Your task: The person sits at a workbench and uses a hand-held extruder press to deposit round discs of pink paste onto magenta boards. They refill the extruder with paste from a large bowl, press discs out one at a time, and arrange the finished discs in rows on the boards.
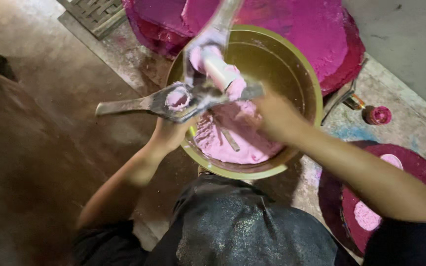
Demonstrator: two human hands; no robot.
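I have a hinged metal mould point(186, 98) held over the olive-green basin point(307, 93), and it is packed with pale pink paste. One round cup of the mould shows its pink filling facing up, and a whitish-pink cylinder of pressed paste point(220, 71) sticks out at an angle between the two arms of the tool. My left hand point(171, 133) is closed from below around the mould, near the basin's near-left rim. My right hand point(274, 116) is blurred; it seems to be gripping the other side of the mould over the paste, though I cannot tell exactly how its fingers sit.

I judge this to be the shaping step, with the mould loaded and a formed piece partly free. The next move, as I read it, calls for a steady hold on the handles and a gentle release, so the soft piece comes away whole and does not smear or drop back.

Below the tool, a heap of the same pink paste point(232, 140) lies in the basin's bottom with a thin stick resting in it. The basin sits on the floor point(50, 74), a rough grey-brown concrete dusted with pink. Beyond it lie big round magenta slabs point(316, 29); to my right is a dark maroon tray point(420, 167) bearing pale pink patches, and near it a small magenta-stained cap point(379, 115). A woven mat point(94, 12) shows at the top left. My dark clothing fills the bottom.
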